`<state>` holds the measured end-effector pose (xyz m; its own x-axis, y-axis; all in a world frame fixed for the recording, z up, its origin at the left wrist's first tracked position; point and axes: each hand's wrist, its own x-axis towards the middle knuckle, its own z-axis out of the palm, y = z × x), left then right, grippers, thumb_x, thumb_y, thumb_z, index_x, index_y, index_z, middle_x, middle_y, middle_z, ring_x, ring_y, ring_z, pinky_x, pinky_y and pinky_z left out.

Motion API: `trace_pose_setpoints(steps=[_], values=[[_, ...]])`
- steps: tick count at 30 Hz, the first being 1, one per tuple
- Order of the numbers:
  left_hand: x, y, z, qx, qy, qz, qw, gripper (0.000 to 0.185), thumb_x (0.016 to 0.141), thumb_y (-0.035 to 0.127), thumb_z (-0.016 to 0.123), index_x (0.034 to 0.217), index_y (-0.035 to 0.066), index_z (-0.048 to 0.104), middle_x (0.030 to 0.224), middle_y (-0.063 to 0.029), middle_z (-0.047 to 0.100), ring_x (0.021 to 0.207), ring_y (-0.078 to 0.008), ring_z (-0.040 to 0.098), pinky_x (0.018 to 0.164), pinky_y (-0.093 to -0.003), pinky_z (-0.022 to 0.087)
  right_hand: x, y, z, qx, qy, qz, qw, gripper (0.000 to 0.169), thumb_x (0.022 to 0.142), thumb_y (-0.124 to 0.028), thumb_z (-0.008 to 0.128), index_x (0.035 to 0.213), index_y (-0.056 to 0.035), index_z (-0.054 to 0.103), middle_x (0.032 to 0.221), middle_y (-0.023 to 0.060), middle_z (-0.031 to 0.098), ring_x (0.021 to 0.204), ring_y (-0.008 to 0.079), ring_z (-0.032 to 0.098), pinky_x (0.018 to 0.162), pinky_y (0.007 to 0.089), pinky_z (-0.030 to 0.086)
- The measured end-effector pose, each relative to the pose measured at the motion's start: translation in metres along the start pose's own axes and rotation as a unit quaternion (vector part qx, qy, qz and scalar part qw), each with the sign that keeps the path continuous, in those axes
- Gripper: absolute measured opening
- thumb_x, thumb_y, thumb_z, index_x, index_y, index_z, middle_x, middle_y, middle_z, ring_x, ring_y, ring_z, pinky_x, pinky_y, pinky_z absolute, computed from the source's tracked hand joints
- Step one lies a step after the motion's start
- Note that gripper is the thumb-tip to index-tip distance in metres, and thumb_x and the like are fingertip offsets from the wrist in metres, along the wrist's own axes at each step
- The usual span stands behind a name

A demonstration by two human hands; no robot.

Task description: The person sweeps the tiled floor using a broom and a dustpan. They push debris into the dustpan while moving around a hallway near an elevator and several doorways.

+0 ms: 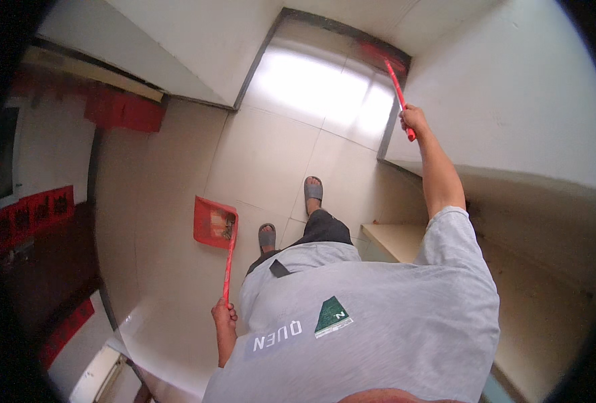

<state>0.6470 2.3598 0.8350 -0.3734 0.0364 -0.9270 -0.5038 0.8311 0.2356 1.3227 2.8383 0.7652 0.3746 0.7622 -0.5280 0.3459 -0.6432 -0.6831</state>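
Observation:
My left hand (224,312) is closed round the long red handle of a dustpan (211,221). The red pan is on the left beside my sandalled feet, with some debris lying in it. Stretched out ahead to the upper right, my right hand (412,121) grips the red handle of a broom (394,80). The handle runs away from me to a blurred red broom head (378,53) in the corner of the recess, by the dark skirting.
Pale floor tiles (257,151) reflect bright light in the recess. White walls (484,101) with dark skirting flank it. A beige ledge (393,237) juts out at my right. On the left are a dark door (51,267) and red banners (33,216) bearing writing.

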Motion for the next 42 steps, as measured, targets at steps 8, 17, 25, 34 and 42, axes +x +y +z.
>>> trace_pose_setpoints(steps=[8,17,25,34,42], values=[[-0.061,0.046,0.026,-0.018,0.056,-0.025,0.998,0.023,0.09,0.029,0.049,0.074,0.013,0.046,0.052,0.0007,0.046,0.036,-0.0089,0.039,0.031,-0.0233,0.029,-0.016,0.036,0.032,-0.115,-0.012,0.039,0.993,0.025,0.079,-0.007,0.047,0.101,0.0012,0.053,0.067,0.0162,0.059,0.053,0.0251,0.059,0.046,0.0399,0.047],[-0.045,0.044,0.011,0.02,-0.027,-0.03,0.999,0.021,0.089,0.03,0.049,0.078,0.013,0.047,0.054,0.0012,0.045,0.037,-0.0086,0.039,0.032,-0.0223,0.029,-0.366,0.039,0.056,-0.112,-0.073,0.058,0.989,0.066,0.074,-0.005,0.051,0.138,-0.0095,0.038,0.077,0.0153,0.06,0.063,0.0237,0.06,0.056,0.0377,0.049],[-0.051,0.058,0.004,0.048,-0.077,0.021,0.996,0.022,0.089,0.03,0.051,0.076,0.013,0.046,0.054,0.0011,0.045,0.037,-0.0086,0.039,0.032,-0.0226,0.028,-0.463,-0.051,-0.026,0.086,-0.105,0.192,0.972,0.061,0.08,-0.006,0.052,0.139,-0.0146,0.039,0.057,-0.0012,0.047,0.039,0.0088,0.04,0.036,0.0249,0.034],[-0.037,0.045,-0.007,0.042,-0.072,0.055,0.995,0.024,0.089,0.03,0.051,0.075,0.011,0.046,0.055,0.0008,0.045,0.036,-0.0082,0.038,0.03,-0.023,0.027,-0.322,-0.013,0.032,0.095,-0.062,0.16,0.98,0.021,0.082,-0.008,0.049,0.103,-0.0082,0.051,0.061,-0.0008,0.044,0.044,0.0106,0.043,0.038,0.0284,0.037],[-0.012,0.027,-0.014,0.051,-0.067,0.074,0.994,0.023,0.088,0.028,0.049,0.073,0.011,0.046,0.054,0.0006,0.045,0.035,-0.008,0.036,0.03,-0.023,0.026,-0.461,-0.03,0.107,0.212,-0.139,0.274,0.928,0.056,0.085,-0.004,0.048,0.138,-0.0113,0.031,0.055,0.0,0.043,0.039,0.0117,0.041,0.035,0.0283,0.034]])
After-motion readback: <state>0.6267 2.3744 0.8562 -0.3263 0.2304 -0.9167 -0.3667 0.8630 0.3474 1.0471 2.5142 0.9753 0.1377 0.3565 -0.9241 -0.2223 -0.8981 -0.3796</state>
